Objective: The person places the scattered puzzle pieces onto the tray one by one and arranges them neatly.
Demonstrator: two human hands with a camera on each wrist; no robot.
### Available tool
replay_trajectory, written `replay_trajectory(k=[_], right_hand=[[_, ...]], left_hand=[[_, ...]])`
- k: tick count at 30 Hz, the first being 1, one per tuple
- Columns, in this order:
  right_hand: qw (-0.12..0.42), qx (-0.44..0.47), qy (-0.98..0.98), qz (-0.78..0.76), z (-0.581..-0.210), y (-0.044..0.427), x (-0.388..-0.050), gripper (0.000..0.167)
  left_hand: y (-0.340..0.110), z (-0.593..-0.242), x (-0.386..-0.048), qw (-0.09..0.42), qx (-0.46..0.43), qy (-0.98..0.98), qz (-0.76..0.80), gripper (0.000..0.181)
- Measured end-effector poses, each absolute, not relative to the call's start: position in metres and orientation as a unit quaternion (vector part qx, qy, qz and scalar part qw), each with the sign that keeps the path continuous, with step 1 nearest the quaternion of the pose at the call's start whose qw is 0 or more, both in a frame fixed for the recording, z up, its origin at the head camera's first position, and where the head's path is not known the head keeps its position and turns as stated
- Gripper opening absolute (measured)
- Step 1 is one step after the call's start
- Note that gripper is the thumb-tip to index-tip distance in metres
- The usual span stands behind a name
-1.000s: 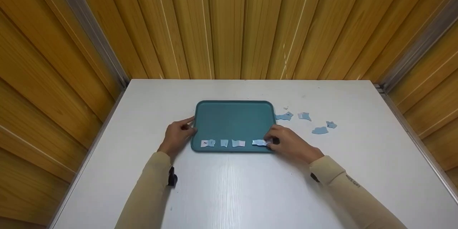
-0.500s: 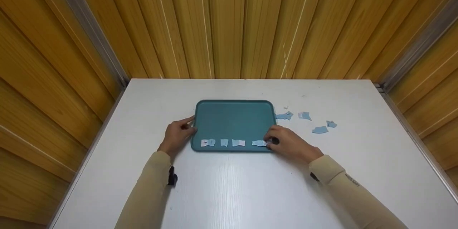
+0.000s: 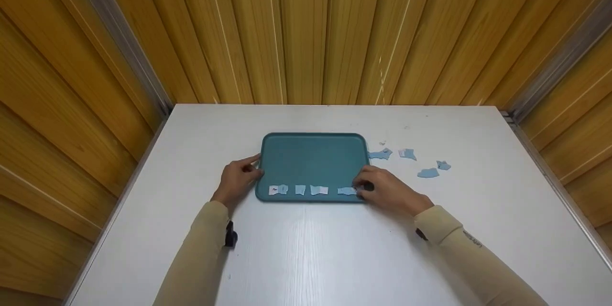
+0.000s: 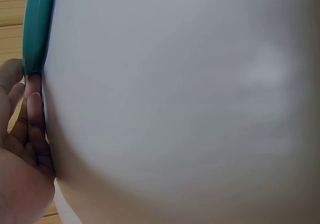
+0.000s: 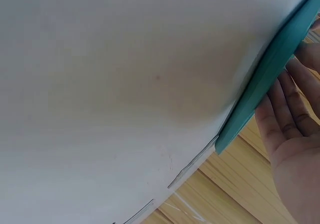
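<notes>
A green rectangular tray point(image 3: 313, 160) lies on the white table. My left hand point(image 3: 236, 179) holds its left rim, the thumb at the edge; in the left wrist view the fingers point(image 4: 35, 108) meet the tray's end. Over the tray's front right corner, my right hand point(image 3: 387, 191) pinches a torn blue paper scrap point(image 3: 346, 191), whose right end the fingertips hide. To its left, in a row along the front of the tray, lie a blue-and-white scrap point(image 3: 319, 190), a small blue scrap point(image 3: 300, 190) and a scrap with a dark mark point(image 3: 278, 190).
Right of the tray, several torn paper pieces lie on the table: one touching or nearly touching the rim point(image 3: 381, 154), a blue-and-white piece point(image 3: 408, 154), a blue piece point(image 3: 428, 172) and a small piece point(image 3: 443, 165). Wood-patterned walls point(image 3: 306, 33) enclose the table point(image 3: 306, 248) behind and at both sides.
</notes>
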State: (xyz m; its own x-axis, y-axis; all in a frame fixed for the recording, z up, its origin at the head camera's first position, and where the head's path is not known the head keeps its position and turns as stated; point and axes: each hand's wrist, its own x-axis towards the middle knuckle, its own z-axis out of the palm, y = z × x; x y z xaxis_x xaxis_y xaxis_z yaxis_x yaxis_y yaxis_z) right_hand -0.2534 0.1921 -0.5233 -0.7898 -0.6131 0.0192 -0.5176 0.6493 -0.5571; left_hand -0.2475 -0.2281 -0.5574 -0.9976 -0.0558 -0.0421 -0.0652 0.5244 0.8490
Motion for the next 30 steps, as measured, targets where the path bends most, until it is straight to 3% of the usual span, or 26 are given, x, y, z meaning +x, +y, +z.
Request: replay_trajectory(k=[8,20,30], right_hand=[[0.087,-0.309,0.900,-0.294,-0.514,0.201,-0.259,0.028],[0.046,-0.335,0.883,-0.325,-0.509,0.221,-0.263,0.030],[0.041,-0.287,0.901,-0.322,-0.504,0.238,-0.266,0.033]], left_hand=[[-0.228,-0.558,-0.249,0.004,-0.040,0.871,0.489,0.053],[-0.229,-0.557,-0.249,0.006,-0.041,0.878,0.477,0.053],[-0.229,-0.556,-0.247,-0.003,-0.032,0.877,0.480,0.053]])
